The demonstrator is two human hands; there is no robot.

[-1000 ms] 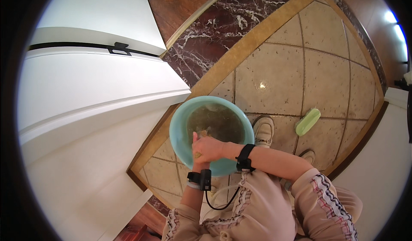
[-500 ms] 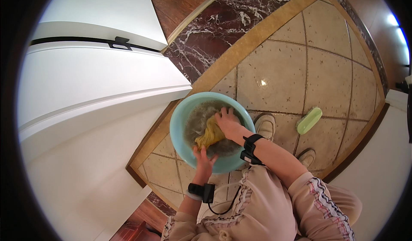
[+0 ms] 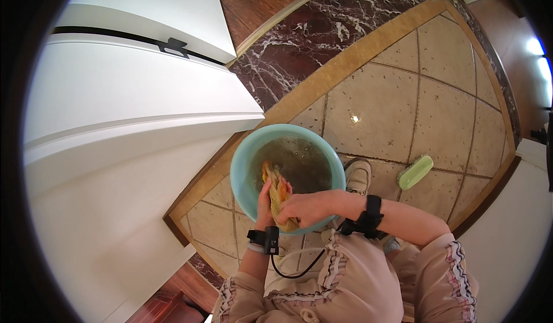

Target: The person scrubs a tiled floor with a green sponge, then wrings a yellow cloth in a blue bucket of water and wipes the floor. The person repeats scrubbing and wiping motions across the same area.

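Observation:
A wet yellow cloth with orange patches (image 3: pixel 275 189) is bunched lengthwise between my hands, above the near left part of a light blue basin (image 3: pixel 238 179). Fingers of my left hand (image 3: pixel 264 206) are closed along its left side. Bent over the cloth's near end, my right hand (image 3: pixel 306 209) grips it from the right, close to the near rim. Murky greyish water (image 3: pixel 299 160) with some suds fills the basin's bottom. The fingertips of both hands are partly hidden by the folds.
A pale green scrubbing brush (image 3: pixel 416 172) lies on the beige tiled floor (image 3: pixel 368 116) to the right. My shoe (image 3: pixel 358 176) stands against the basin's right side. White cabinet fronts (image 3: pixel 144 87) rise close on the left. A dark marble strip (image 3: pixel 305 41) borders the tiles.
Both hands have drawn the yellow cloth from the water toward the basin's near rim. My right hand moved nearer to me, and the cloth is now folded, showing orange patches.

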